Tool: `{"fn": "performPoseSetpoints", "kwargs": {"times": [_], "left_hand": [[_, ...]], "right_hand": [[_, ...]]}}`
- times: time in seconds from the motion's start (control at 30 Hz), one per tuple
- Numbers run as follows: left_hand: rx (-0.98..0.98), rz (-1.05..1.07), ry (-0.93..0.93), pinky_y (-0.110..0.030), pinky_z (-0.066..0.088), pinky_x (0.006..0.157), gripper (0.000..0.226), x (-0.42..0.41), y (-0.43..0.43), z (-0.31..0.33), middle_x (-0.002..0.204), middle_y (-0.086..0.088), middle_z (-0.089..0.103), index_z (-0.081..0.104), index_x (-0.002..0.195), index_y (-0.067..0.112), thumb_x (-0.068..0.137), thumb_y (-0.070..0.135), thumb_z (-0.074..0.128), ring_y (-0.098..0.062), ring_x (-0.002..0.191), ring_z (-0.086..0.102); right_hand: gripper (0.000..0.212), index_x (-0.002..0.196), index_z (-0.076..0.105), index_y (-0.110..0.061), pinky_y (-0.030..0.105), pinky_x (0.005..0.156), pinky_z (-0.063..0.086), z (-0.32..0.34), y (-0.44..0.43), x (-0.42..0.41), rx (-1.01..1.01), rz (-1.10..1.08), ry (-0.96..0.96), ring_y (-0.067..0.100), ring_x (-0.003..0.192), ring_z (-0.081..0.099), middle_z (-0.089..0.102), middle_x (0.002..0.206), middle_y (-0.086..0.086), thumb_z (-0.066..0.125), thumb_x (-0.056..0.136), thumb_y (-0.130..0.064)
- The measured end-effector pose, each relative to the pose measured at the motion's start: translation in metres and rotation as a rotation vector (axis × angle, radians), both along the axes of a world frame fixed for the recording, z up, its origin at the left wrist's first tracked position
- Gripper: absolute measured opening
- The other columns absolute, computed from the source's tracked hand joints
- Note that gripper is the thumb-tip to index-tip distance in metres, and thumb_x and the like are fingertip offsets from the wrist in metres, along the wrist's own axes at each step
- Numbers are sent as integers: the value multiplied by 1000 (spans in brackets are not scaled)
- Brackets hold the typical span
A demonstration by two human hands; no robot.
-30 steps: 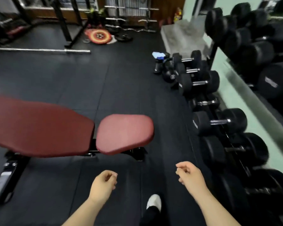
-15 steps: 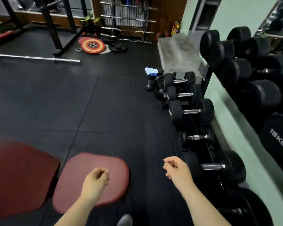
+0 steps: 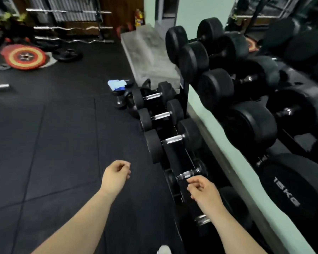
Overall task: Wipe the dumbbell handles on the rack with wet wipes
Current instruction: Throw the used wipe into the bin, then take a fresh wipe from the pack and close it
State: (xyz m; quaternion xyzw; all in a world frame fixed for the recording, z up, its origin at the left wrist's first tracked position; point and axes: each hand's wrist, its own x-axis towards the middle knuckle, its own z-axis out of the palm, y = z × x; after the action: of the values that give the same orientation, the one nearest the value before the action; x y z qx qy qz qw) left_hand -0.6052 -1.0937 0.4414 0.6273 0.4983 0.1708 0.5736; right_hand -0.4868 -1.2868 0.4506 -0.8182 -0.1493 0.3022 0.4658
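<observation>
Black round-headed dumbbells (image 3: pixel 152 143) are laid side by side in a row on the low black rack (image 3: pixel 176 162) along the wall, with their chrome handles (image 3: pixel 173 139) set crosswise. Larger dumbbells (image 3: pixel 216 88) are stored on the tier above. A blue-and-white wet wipes pack (image 3: pixel 117 85) is seen resting on a dumbbell at the row's far end.

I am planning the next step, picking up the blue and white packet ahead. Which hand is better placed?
Probably left. The left hand is empty and roughly in line with the packet; the right hand, also empty, hangs by the dumbbell row. Both are far from it.
</observation>
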Motion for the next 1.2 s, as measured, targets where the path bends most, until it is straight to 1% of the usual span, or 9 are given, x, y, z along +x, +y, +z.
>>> {"fn": "performPoseSetpoints", "kwargs": {"times": [0.1,0.23,0.33,0.57,0.77,0.87,0.93,1.13,1.2], "left_hand": [[-4,-5,-16,-20,42,61,24,29,21,-5,67,-1,55,54,70,19,90,7,47,-12,60,50],[-44,40,20,-22,43,63,21,39,65,-12,70,0,56,55,75,17,91,6,46,-12,62,51],[-54,104,18,-25,43,63,21,41,120,-18,70,-1,56,56,75,16,91,6,47,-13,62,51],[-52,158,34,-31,44,72,25,37,328,-37,71,-1,58,54,72,22,90,7,48,-17,67,53],[-33,60,158,-27,40,60,24,30,501,-31,70,-3,58,54,72,20,90,7,47,-16,65,53],[1,-6,175,-21,38,57,23,58,575,-27,72,-3,58,53,73,20,90,6,47,-15,67,53],[13,-71,191,-20,38,57,23,86,622,-29,73,-2,59,53,74,21,90,6,47,-14,68,53],[41,-222,260,-29,40,64,24,197,762,-73,74,0,61,54,71,25,89,9,51,-17,73,56],[58,-272,293,-28,40,68,25,242,811,-92,78,3,60,52,72,28,90,11,51,-19,79,57]], "right_hand": [[21,77,58,-23,9,58,42,3,22,31,-11,50,-23,6,59,50,55,68,-5,55,84,-3],[25,75,56,-27,13,61,43,1,69,55,-42,72,-4,6,63,52,58,72,-6,54,84,-4],[24,75,57,-26,13,55,43,-5,122,67,-65,88,16,9,60,52,59,73,-2,56,83,-4],[25,73,55,-24,13,52,41,-29,338,97,-71,107,37,11,57,49,56,67,-1,55,84,-1],[21,79,57,-17,15,51,40,-40,509,117,-110,-42,132,13,57,49,57,73,2,49,86,1],[21,77,56,-18,12,49,41,-43,573,136,-123,-76,156,12,59,50,58,74,2,49,87,-1],[24,75,54,-21,16,54,40,-50,615,157,-128,-85,166,12,60,50,58,75,3,49,87,-2],[25,73,54,-24,18,58,39,-108,760,248,-126,-159,147,11,66,53,60,79,4,52,86,-3],[16,82,59,-20,15,61,40,-135,813,283,-150,-156,155,9,71,54,60,80,-2,53,87,-6]]}}
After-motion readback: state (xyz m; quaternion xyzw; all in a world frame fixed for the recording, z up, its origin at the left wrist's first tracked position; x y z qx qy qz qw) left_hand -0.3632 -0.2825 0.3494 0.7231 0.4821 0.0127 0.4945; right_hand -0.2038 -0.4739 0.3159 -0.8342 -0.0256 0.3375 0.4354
